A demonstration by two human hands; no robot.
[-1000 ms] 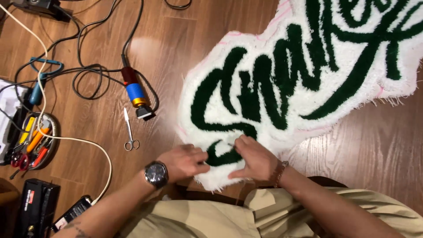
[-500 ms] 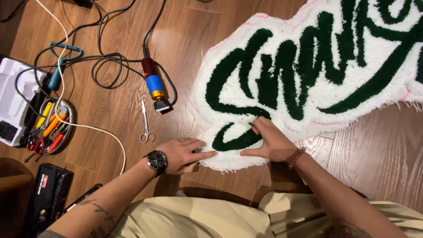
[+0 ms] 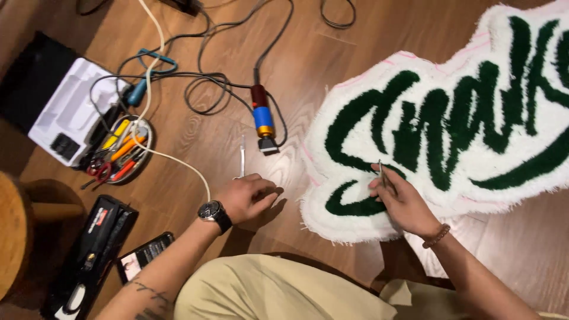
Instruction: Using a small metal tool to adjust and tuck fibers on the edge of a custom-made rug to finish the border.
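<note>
A white tufted rug [image 3: 367, 127] with dark green script lettering lies on the wooden floor. My right hand [image 3: 403, 201] rests on its near left edge and pinches a thin metal tool [image 3: 381, 172] that points up from the fingers. My left hand [image 3: 246, 198], with a black watch on the wrist, lies on the floor left of the rug, fingers curled. It is at the handle end of small scissors [image 3: 242, 157], whose blades point away from me. The frame does not show whether the hand grips them.
A red, blue and gold electric trimmer [image 3: 261, 118] lies beyond the scissors among tangled cables [image 3: 201, 89]. A round tray of tools [image 3: 121, 151] and a white case [image 3: 71, 112] are at the left, and a black case [image 3: 89, 249] and a phone [image 3: 142, 255] at the near left.
My left hand has left the rug's edge and moved left to the scissors. My right hand now holds a thin metal tool upright on the rug. The view has shifted right.
</note>
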